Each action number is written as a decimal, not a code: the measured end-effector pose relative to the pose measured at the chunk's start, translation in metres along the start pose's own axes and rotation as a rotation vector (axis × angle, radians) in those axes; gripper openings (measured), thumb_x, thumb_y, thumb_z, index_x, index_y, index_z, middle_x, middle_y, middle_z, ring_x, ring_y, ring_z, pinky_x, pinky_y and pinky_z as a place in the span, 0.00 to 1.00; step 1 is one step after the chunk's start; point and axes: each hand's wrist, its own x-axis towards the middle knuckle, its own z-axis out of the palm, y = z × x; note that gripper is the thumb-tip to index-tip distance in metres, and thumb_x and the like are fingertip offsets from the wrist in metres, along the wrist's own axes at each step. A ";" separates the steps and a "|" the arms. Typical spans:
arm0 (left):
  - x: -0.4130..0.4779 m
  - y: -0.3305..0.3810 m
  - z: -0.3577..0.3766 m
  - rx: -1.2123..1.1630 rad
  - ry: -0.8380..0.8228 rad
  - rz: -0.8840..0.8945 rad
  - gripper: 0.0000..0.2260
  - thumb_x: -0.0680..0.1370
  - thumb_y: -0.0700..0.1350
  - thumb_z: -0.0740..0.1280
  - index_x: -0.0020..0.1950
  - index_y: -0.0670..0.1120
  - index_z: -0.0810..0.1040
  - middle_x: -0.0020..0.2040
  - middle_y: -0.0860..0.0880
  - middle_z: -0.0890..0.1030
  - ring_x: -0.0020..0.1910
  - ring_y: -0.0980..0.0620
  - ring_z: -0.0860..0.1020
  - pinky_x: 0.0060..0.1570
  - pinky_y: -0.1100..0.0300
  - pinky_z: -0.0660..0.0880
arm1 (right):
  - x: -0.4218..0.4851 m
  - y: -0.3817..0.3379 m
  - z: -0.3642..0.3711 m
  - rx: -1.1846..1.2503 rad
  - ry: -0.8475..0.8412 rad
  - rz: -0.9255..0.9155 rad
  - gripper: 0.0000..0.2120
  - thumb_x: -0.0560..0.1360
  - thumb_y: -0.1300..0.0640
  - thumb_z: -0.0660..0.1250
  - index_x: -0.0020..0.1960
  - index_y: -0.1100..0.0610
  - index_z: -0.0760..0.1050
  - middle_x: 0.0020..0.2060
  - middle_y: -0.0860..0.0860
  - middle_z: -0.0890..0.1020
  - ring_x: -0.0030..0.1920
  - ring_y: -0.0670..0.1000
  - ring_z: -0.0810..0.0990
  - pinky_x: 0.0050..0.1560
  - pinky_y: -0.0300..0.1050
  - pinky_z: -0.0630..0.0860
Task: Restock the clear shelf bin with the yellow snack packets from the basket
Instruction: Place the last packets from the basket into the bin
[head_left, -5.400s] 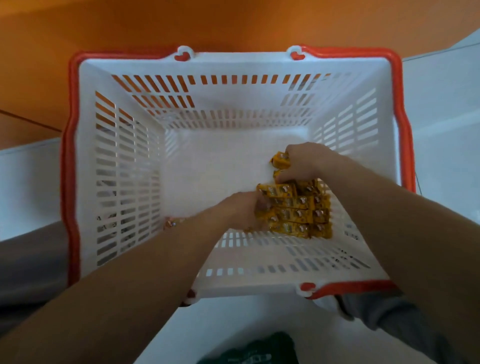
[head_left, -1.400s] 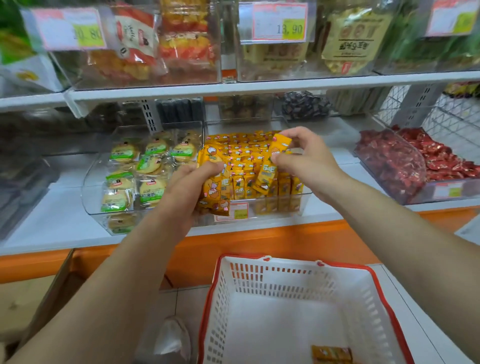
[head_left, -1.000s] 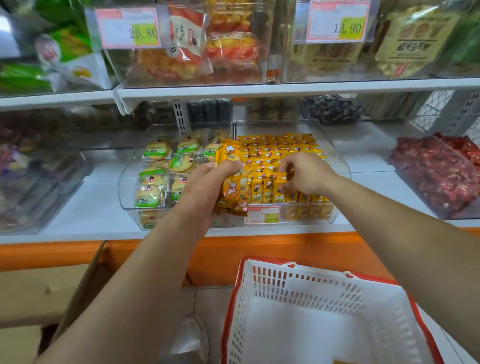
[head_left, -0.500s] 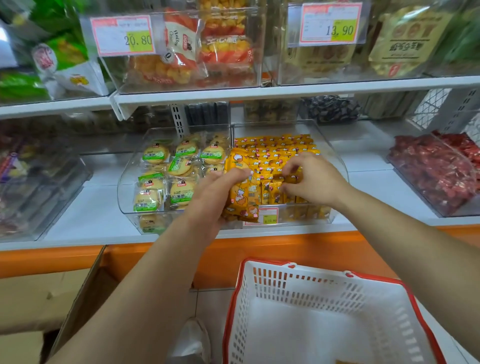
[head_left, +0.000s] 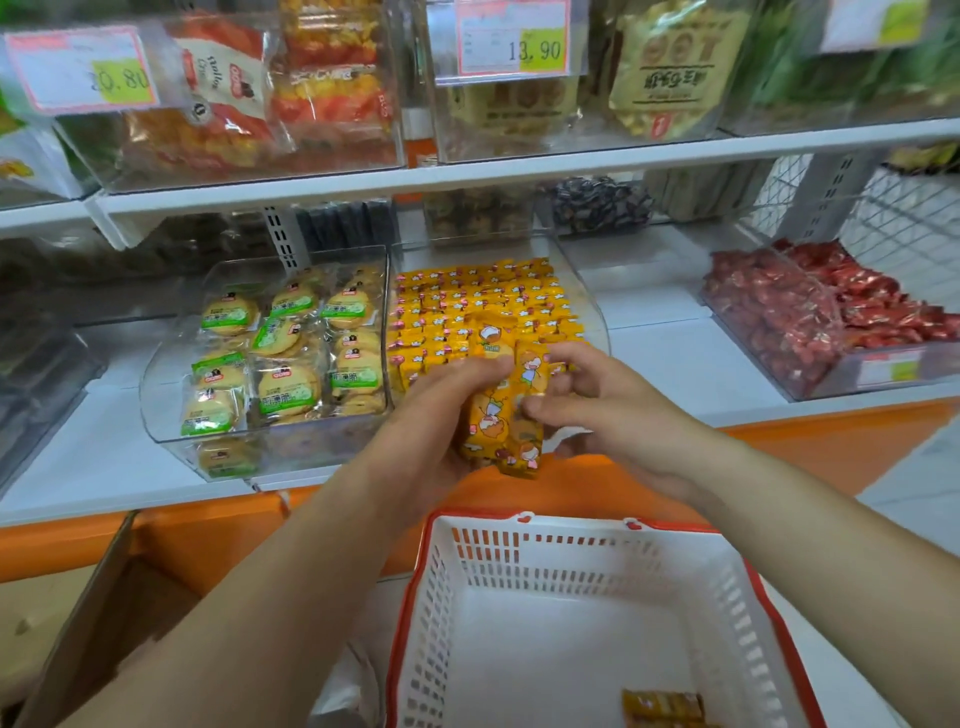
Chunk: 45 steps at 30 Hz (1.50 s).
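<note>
Obs.: bundle of yellow snack packets (head_left: 500, 410) is held upright just in front of the clear shelf bin (head_left: 596, 318), over its front edge. Left hand (head_left: 434, 415) grips the bundle from the left, fingers curled round it. Right hand (head_left: 608, 410) pinches its right side between thumb and fingers. Hands are close together, both clamped on the same bundle.

Bin contents: rows of matching stocked packets (head_left: 467, 304), packed tight and filling most of the bin.

Below the bin, on the floor: white basket (head_left: 571, 558) with a red rim, a few leftover packets (head_left: 662, 706) lying at its near corner.

Left of the bin, touching it: second clear bin of green-labelled biscuits (head_left: 283, 353).

Right of the bin, well apart: tray of red-wrapped sweets (head_left: 810, 312).

Above the bin, on the upper shelf: price tag (head_left: 511, 39) reading 13.90.

Lower left of the bin: open cardboard box (head_left: 83, 597).
</note>
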 end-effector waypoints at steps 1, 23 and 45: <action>0.001 0.000 0.000 0.008 0.012 0.003 0.18 0.67 0.52 0.75 0.54 0.46 0.87 0.53 0.43 0.87 0.46 0.45 0.87 0.37 0.55 0.83 | -0.001 -0.002 -0.003 0.027 0.002 0.001 0.22 0.72 0.58 0.75 0.64 0.50 0.74 0.39 0.46 0.82 0.44 0.51 0.84 0.41 0.49 0.76; -0.014 0.043 -0.085 0.169 0.364 0.185 0.26 0.72 0.49 0.78 0.67 0.46 0.75 0.53 0.43 0.86 0.47 0.44 0.86 0.38 0.53 0.80 | 0.129 -0.012 0.033 -0.868 0.125 -0.313 0.18 0.69 0.51 0.79 0.49 0.41 0.71 0.42 0.45 0.79 0.39 0.48 0.79 0.39 0.44 0.74; -0.005 0.017 -0.047 0.316 0.239 0.112 0.23 0.68 0.51 0.81 0.60 0.50 0.79 0.49 0.46 0.86 0.44 0.47 0.84 0.37 0.55 0.80 | 0.017 -0.012 0.015 -0.299 0.013 -0.206 0.08 0.77 0.53 0.70 0.56 0.46 0.81 0.39 0.44 0.83 0.39 0.45 0.81 0.39 0.35 0.76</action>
